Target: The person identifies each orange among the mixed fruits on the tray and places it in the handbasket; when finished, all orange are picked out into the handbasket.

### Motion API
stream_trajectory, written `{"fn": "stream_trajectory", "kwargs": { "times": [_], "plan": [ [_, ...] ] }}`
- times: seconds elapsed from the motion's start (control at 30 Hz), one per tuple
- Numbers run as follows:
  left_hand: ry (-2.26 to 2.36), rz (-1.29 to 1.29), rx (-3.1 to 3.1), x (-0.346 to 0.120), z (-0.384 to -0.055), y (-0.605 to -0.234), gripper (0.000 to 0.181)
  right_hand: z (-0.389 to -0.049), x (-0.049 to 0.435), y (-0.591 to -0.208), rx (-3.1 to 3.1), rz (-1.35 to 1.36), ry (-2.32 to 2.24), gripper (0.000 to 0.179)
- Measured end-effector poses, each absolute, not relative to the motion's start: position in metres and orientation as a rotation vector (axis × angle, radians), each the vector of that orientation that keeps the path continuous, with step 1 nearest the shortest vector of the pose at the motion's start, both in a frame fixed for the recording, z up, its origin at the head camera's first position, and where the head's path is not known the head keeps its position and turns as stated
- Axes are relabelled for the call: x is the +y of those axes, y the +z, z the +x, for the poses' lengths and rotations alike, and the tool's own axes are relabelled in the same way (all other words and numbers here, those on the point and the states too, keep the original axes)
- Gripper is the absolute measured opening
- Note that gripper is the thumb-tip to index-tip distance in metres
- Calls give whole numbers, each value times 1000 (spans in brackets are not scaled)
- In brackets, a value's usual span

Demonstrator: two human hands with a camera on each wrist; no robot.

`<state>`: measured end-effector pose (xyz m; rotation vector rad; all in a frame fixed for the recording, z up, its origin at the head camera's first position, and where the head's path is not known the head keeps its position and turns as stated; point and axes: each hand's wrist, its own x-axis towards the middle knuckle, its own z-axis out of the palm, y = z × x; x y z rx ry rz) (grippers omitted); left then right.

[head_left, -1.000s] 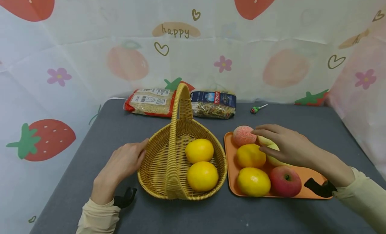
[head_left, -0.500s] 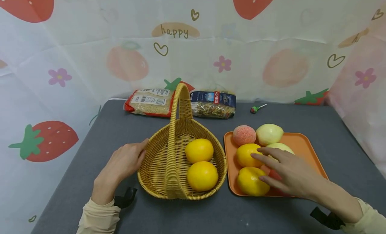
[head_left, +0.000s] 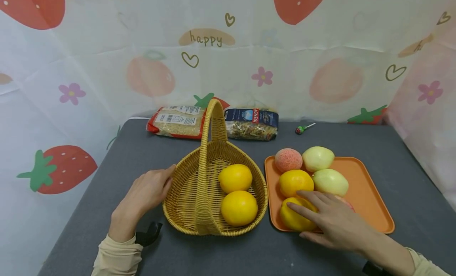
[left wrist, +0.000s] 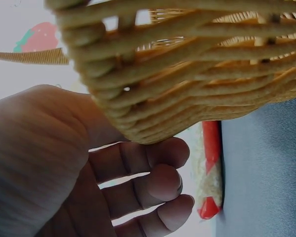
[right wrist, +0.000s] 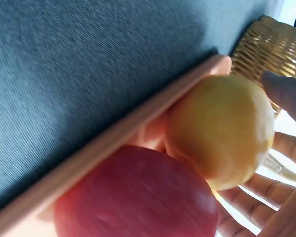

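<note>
My left hand (head_left: pixel 144 197) grips the left rim of the wicker basket (head_left: pixel 179 210); in the left wrist view, its fingers (left wrist: pixel 165 180) curl beside the woven wall. Inside the basket lie two lemons (head_left: pixel 235 177). My right hand (head_left: pixel 342 224) reaches over the front of the orange tray (head_left: pixel 370 205), fingers spread around a yellow lemon (head_left: pixel 293 218) at the tray's front left. In the right wrist view, the thumb (right wrist: pixel 286 94) stands beside that lemon, not closed on it. A red apple (right wrist: pixel 138 197) lies next to it, mostly hidden under the hand in the head view.
Also on the tray are another lemon (head_left: pixel 295 182), a pink peach-like fruit (head_left: pixel 288 159) and two pale green fruits (head_left: pixel 318 158). At the back lie a rice bag (head_left: pixel 178 121), a pasta bag (head_left: pixel 252 124) and a lollipop (head_left: pixel 301 129).
My right hand has moved from over the pale green fruits toward the front left of the tray, down to the front lemon. The left hand and basket have stayed in place.
</note>
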<state>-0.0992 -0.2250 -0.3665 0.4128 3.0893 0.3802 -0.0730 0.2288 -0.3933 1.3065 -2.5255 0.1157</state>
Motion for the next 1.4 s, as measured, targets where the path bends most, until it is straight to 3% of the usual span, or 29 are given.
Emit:
{"fn": "stream_trajectory", "kwargs": {
  "times": [0.2,1.4],
  "plan": [
    [365,405,3091,-224,-100,-366,44,-73,230,-399,-2525,1323,92,84],
    [360,405,3100,-225,-100,-368,43,-74,231,-402,-2492,1341,118,82]
  ]
}}
